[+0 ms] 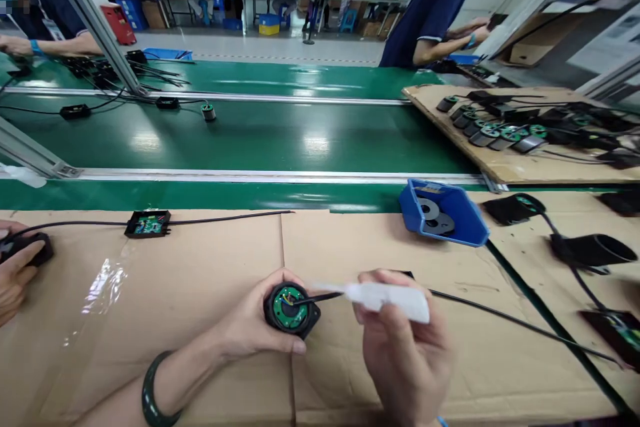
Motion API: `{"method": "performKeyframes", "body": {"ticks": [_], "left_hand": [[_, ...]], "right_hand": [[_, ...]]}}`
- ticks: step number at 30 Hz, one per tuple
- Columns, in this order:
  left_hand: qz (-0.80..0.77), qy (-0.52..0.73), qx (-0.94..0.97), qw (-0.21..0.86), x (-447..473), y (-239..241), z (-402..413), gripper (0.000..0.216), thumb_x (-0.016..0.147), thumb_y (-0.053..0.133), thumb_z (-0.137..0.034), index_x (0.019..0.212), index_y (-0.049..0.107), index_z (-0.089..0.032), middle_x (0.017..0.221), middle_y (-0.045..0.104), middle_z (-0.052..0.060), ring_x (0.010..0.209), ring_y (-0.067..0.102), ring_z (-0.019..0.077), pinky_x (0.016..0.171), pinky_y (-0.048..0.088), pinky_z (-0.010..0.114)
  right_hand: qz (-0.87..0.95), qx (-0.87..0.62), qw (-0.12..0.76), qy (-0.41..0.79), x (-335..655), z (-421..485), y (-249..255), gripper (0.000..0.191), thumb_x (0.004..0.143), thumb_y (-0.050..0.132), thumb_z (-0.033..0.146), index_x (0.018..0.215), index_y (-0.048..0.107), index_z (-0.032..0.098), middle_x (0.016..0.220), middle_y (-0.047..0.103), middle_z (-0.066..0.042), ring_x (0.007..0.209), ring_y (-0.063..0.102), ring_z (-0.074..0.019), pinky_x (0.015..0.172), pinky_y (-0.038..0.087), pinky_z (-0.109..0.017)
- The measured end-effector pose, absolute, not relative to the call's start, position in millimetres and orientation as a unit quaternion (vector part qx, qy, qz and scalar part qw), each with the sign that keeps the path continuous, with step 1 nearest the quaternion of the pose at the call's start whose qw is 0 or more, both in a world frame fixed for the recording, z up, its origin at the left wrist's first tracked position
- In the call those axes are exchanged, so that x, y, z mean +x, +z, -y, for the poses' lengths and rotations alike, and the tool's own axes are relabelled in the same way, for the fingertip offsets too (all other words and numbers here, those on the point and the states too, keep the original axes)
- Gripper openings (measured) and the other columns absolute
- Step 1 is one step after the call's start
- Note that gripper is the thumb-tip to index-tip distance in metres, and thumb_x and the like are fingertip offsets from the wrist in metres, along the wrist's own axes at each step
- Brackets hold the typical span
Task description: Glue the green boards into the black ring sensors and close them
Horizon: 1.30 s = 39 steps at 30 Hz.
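1. The left hand (pixel 250 323) closes its grip around a round black housing (pixel 291 307) and holds it just above the cardboard-covered tabletop (pixel 200 267), near the front edge. The housing's open face is turned up, showing a green circuit board (pixel 287 312) with small wires at its centre.
2. The right hand (pixel 400 340) has its grip shut on a white applicator (pixel 387 298). Its thin dark tip (pixel 320 297) reaches to the middle of the board, at or just over the wires; actual contact cannot be told.
3. As a judgement, the work on this unit is midway: the board is already seated in the housing, the face is still uncovered, and the tip is at the wire joint. No cover is fitted yet.
4. A black cable (pixel 520 325) runs from behind the right hand across the cardboard to the right.
5. A blue bin (pixel 457 227) lies tipped on its side near the belt, well apart from the hands. It holds a few flat grey discs (pixel 435 217) with centre holes; how many is unclear.
6. A small black open box (pixel 148 223) with a green board inside sits to the left on a cable.
7. At the far left, another person's hand (pixel 15 273) rests on a black part (pixel 27 247).
8. A cardboard sheet (pixel 500 160) beyond the green conveyor belt (pixel 250 133) carries a row of similar housings (pixel 495 130).
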<state>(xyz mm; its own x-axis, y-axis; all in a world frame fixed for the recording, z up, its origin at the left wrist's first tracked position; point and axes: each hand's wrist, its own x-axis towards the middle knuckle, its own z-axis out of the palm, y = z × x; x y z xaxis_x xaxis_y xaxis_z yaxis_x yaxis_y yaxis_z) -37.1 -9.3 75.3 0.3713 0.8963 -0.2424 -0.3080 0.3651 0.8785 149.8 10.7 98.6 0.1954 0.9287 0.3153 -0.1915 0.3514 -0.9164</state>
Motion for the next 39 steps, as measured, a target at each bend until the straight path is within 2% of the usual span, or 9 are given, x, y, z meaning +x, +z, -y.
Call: {"method": "performKeyframes", "body": {"ticks": [3, 7, 10, 14, 18, 28, 31, 35, 39], "left_hand": [[-0.442, 0.403, 0.498, 0.628, -39, 79, 4, 0.056, 0.059, 0.088, -0.028, 0.107, 0.059, -0.021, 0.107, 0.058, 0.005, 0.101, 0.056, 0.0229, 0.086, 0.042, 0.031], [-0.516, 0.376, 0.625, 0.449, -37, 79, -5, 0.05, 0.061, 0.087, -0.03, 0.105, 0.063, -0.024, 0.108, 0.06, 0.006, 0.105, 0.056, 0.0281, 0.092, 0.043, 0.038], [-0.543, 0.34, 0.67, 0.375, -32, 78, -13, 0.051, 0.063, 0.087, -0.032, 0.107, 0.062, -0.027, 0.117, 0.064, 0.006, 0.112, 0.055, 0.0313, 0.095, 0.042, 0.042], [-0.544, 0.311, 0.688, 0.365, -22, 84, -23, 0.047, 0.067, 0.084, -0.029, 0.107, 0.061, -0.026, 0.12, 0.063, 0.006, 0.114, 0.056, 0.0303, 0.096, 0.044, 0.041], [-0.554, 0.289, 0.7, 0.346, -10, 86, -31, 0.043, 0.066, 0.084, -0.026, 0.102, 0.061, -0.023, 0.106, 0.064, 0.005, 0.102, 0.061, 0.0282, 0.086, 0.048, 0.038], [-0.565, 0.282, 0.719, 0.292, -5, 79, -36, 0.04, 0.068, 0.08, -0.022, 0.102, 0.06, -0.022, 0.106, 0.066, 0.006, 0.104, 0.06, 0.0295, 0.088, 0.049, 0.041], [-0.557, 0.284, 0.724, 0.293, -9, 74, -35, 0.049, 0.067, 0.079, -0.021, 0.111, 0.059, -0.023, 0.115, 0.065, 0.008, 0.111, 0.06, 0.0309, 0.094, 0.05, 0.043], [-0.546, 0.299, 0.715, 0.318, -27, 65, -34, 0.066, 0.069, 0.078, -0.032, 0.129, 0.051, -0.026, 0.133, 0.059, 0.01, 0.122, 0.057, 0.0312, 0.1, 0.05, 0.044], [-0.553, 0.312, 0.711, 0.303, -46, 69, -34, 0.055, 0.08, 0.068, -0.047, 0.13, 0.053, -0.028, 0.132, 0.061, 0.01, 0.116, 0.062, 0.0302, 0.095, 0.054, 0.044]], "right_hand": [[0.418, -0.381, 0.68, 0.467, 166, -46, 106, 0.02, 0.08, 0.076, 0.032, 0.095, 0.071, 0.02, 0.076, 0.07, -0.003, 0.057, 0.063, -0.0117, 0.054, 0.056, -0.026], [0.418, -0.423, 0.634, 0.495, 181, -105, 108, 0.037, 0.065, 0.084, 0.037, 0.09, 0.063, 0.021, 0.081, 0.07, 0.001, 0.073, 0.069, -0.0161, 0.079, 0.059, -0.04], [0.455, -0.447, 0.591, 0.494, 180, -150, 99, 0.042, 0.062, 0.085, 0.038, 0.092, 0.061, 0.019, 0.086, 0.07, -0.001, 0.08, 0.068, -0.0183, 0.085, 0.056, -0.041], [0.517, -0.491, 0.524, 0.467, 167, -201, 79, 0.026, 0.082, 0.074, 0.034, 0.095, 0.065, 0.014, 0.092, 0.069, -0.003, 0.084, 0.066, -0.0176, 0.083, 0.054, -0.038], [0.571, -0.54, 0.449, 0.424, 153, -231, 58, 0.023, 0.095, 0.061, 0.032, 0.108, 0.062, 0.014, 0.104, 0.066, -0.006, 0.089, 0.066, -0.0182, 0.079, 0.057, -0.037], [0.67, -0.615, 0.306, 0.281, 136, -236, 52, 0.029, 0.094, 0.062, 0.032, 0.119, 0.06, 0.015, 0.117, 0.063, -0.008, 0.102, 0.064, -0.0224, 0.088, 0.055, -0.044], [0.69, -0.62, 0.281, 0.247, 140, -226, 67, 0.032, 0.094, 0.062, 0.031, 0.122, 0.058, 0.016, 0.12, 0.062, -0.009, 0.102, 0.064, -0.0224, 0.087, 0.056, -0.043], [0.715, -0.625, 0.253, 0.187, 186, -219, 102, 0.03, 0.095, 0.062, 0.03, 0.121, 0.059, 0.017, 0.12, 0.063, -0.008, 0.101, 0.064, -0.0216, 0.087, 0.056, -0.042], [0.695, -0.678, 0.204, 0.126, 256, -223, 130, 0.026, 0.095, 0.06, 0.031, 0.117, 0.061, 0.016, 0.122, 0.061, -0.009, 0.108, 0.062, -0.0235, 0.092, 0.053, -0.046]]}}
